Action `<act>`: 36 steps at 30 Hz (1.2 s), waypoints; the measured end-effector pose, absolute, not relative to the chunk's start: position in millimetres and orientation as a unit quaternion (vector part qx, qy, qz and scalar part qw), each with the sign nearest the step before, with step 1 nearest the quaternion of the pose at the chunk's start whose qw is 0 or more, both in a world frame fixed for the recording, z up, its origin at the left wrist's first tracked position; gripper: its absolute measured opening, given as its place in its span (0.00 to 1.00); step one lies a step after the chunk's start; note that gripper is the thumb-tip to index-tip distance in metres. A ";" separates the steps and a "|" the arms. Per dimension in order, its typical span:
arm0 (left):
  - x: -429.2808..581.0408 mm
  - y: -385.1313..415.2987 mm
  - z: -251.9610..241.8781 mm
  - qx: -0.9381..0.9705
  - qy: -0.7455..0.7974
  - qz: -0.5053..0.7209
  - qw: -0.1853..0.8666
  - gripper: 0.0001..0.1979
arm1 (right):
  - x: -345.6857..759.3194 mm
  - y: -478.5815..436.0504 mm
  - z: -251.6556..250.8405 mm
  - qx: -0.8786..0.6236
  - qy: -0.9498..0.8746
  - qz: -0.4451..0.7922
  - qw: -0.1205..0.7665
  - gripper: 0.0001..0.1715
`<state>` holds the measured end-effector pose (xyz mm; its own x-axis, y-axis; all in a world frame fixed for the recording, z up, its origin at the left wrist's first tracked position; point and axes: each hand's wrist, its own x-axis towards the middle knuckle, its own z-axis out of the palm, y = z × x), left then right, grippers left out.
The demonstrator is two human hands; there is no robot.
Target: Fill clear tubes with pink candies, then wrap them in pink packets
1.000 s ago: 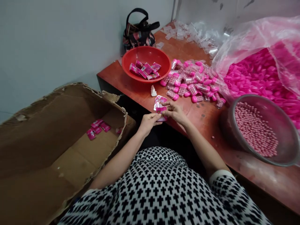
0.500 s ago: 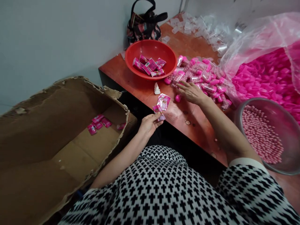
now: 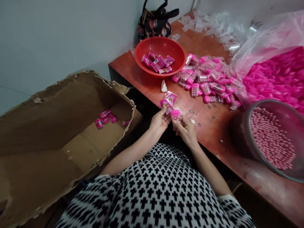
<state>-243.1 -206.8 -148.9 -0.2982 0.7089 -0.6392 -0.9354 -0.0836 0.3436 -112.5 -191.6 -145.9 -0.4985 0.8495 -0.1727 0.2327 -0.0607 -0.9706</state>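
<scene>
My left hand [image 3: 159, 123] pinches a pink printed wrapper sleeve [image 3: 168, 107] at the table's front edge. Close beside it, my right hand [image 3: 186, 130] is closed around a small clear candy bottle [image 3: 175, 114] with a pink cap, the cap pointing up toward the wrapper. The bottle's lower part is hidden by my fingers. A few more flat pink wrappers [image 3: 171, 97] lie on the table just beyond my left hand. Behind them is a heap of filled, pink-capped bottles [image 3: 205, 77].
A red bowl [image 3: 140, 63] holds wrapped packs. At right stand a grey basin [image 3: 249, 133] of pink beads and a plastic bag of pink caps [image 3: 275, 72]. Clear containers [image 3: 213, 28] and a handbag [image 3: 154, 28] are at the back. An open cardboard box [image 3: 78, 148] with several packs stands left.
My right hand has come back from the heap with a bottle and now meets my left hand. The left hand still holds the wrapper; the view has shifted slightly.
</scene>
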 end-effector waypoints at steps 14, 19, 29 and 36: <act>-231.7 -202.3 -148.5 -0.111 0.371 0.721 0.575 0.11 | -113.1 -194.3 -151.3 -0.421 -0.596 0.602 0.324 0.16; -227.5 -201.9 -144.1 -0.065 0.395 0.716 0.573 0.14 | -115.0 -192.7 -153.7 -0.422 -0.588 0.616 0.311 0.16; -233.6 -204.6 -144.6 0.108 0.403 0.707 0.570 0.20 | -116.1 -190.5 -160.3 -0.425 -0.615 0.572 0.338 0.17; -236.8 -204.9 -147.1 0.136 0.443 0.662 0.589 0.18 | -112.5 -184.5 -163.8 -0.389 -0.570 0.652 0.316 0.18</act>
<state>-236.8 -204.9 -147.1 -0.2687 0.9003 -0.3425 -0.6599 0.0870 0.7463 -112.5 -184.5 -163.8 -0.4978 0.8549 -0.1460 0.0305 -0.1510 -0.9881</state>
